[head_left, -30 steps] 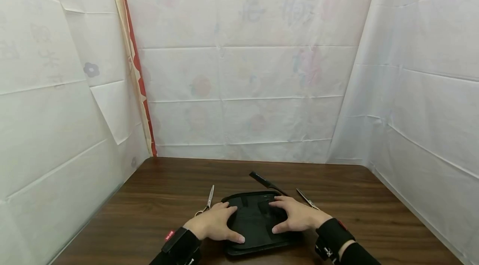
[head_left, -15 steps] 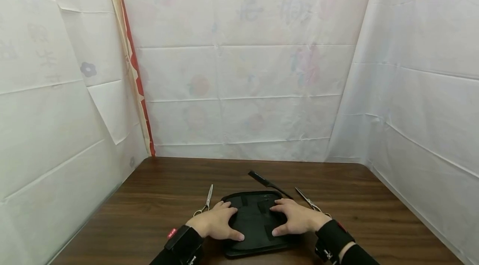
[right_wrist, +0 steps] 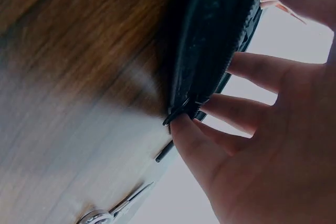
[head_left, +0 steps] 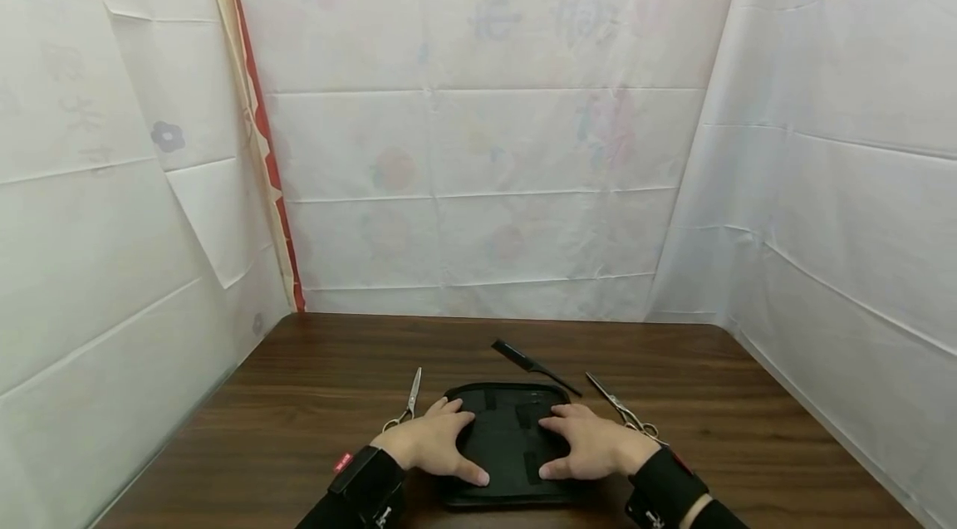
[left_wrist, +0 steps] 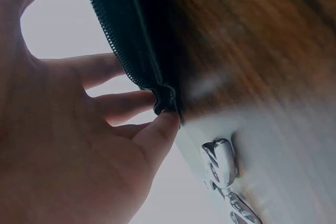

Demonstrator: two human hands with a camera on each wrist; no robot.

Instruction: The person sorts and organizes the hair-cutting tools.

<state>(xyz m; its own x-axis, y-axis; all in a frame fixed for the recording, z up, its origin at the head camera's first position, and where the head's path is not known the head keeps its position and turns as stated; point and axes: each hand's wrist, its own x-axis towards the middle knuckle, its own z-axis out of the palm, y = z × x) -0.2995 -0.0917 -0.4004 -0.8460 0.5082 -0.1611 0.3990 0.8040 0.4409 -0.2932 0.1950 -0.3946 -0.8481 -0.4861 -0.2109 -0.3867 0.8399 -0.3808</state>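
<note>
1. Since a second ago your right hand has slid nearer on the black zip case; the right scissors now show fully
2. Both hands lie flat, fingers spread, pressing the case on the wooden table; your left hand has hardly shifted
3. It looks soft, light and floppy, so take it by the stiffer zipped edge
4. Left scissors and comb stay put

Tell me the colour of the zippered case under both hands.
Black: the zippered case is solid black, clearest in the head view, flat on the brown wooden table.
</note>
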